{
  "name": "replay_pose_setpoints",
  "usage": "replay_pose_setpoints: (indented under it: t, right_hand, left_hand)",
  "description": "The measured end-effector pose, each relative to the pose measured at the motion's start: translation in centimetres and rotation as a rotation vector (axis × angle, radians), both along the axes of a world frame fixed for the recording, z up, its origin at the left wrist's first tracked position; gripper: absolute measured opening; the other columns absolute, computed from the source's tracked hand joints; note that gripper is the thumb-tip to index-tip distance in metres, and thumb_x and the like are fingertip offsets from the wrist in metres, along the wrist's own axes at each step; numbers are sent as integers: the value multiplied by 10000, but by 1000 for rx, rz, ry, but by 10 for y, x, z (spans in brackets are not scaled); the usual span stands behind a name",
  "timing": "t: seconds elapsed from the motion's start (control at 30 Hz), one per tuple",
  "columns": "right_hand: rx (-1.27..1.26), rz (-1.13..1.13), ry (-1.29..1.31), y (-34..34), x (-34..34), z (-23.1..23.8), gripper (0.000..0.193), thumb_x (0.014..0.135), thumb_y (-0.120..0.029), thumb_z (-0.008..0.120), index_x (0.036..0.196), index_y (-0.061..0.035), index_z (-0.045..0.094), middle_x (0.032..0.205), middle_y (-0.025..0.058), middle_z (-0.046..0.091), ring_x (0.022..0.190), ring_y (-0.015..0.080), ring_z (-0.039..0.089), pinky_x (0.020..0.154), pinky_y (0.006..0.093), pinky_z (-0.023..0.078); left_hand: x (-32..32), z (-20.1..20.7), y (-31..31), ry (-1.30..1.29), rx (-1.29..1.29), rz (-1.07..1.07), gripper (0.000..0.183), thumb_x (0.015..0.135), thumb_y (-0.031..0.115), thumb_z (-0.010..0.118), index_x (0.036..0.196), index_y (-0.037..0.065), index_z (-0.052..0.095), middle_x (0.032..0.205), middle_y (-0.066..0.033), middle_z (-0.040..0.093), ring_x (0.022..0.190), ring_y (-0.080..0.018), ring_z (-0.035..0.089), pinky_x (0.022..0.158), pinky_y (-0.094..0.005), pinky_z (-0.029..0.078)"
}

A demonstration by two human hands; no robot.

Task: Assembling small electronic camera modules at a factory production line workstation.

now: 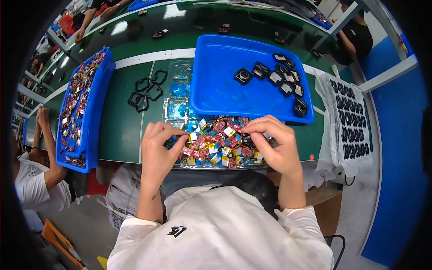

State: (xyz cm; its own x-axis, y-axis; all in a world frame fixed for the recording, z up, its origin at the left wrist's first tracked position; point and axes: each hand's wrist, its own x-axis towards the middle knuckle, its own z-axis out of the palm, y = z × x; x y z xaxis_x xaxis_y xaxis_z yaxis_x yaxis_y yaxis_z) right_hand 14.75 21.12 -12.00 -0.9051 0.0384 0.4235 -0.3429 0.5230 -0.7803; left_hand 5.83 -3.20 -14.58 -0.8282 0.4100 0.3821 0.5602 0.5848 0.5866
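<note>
A heap of small red circuit boards with silver and yellow parts [216, 141] lies on a clear plastic tray [181, 67] in front of me. My left hand [159, 146] is over the heap's left side, thumb and forefinger pinched at its edge. On the right side, my right hand [275, 141] also has its thumb and forefinger close together at the boards. Whatever lies between the fingertips of either hand is too small to make out. Beyond the heap, a blue tray [225, 81] holds several black watch-like cases [276, 74] at its right.
At left stands a blue bin [92, 135] filled with similar boards. Several black frames [146, 90] lie beside it. At right, a white tray [351, 121] holds rows of black parts. A green conveyor [189, 27] runs behind, carrying scattered pieces. Other people sit left and far right.
</note>
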Motion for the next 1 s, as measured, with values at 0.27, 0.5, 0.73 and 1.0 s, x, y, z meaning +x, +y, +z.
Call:
replay_pose_setpoints:
  t: [0.27, 0.5, 0.73, 1.0]
  right_hand:
    - [-66, 63, 177, -42, -2, -1, 211, 710, 43, 676, 912, -16, 662, 1011, 126, 630, 870, 206, 604, 673, 272, 473]
    - [41, 49, 387, -42, -14, -9, 196, 671, -39, 741, 853, -48, 668, 1022, 110, 631, 869, 232, 589, 691, 286, 458]
    - [-515, 177, 41, -40, 4, -14, 49, 791, -5, 662, 827, 0, 629, 869, 83, 632, 771, 134, 592, 668, 243, 479]
    - [-771, 337, -236, -40, 11, -16, 72, 835, -21, 634, 872, 39, 615, 852, 67, 604, 778, 101, 583, 668, 231, 492]
  left_hand:
    - [10, 16, 15, -431, 628, -162, 60, 777, 32, 689, 814, -3, 657, 794, -58, 650, 721, -115, 563, 646, -244, 438]
    - [24, 10, 27, -978, 876, -416, 68, 838, 35, 643, 855, -30, 652, 782, -63, 644, 699, -91, 577, 649, -209, 462]
    - [32, 11, 29, -482, 679, -468, 122, 797, -10, 640, 911, -8, 685, 842, -87, 612, 775, -106, 557, 638, -199, 434]
    - [23, 11, 21, -562, 695, -644, 132, 731, -30, 686, 861, -3, 687, 826, -84, 623, 778, -147, 566, 694, -249, 440]
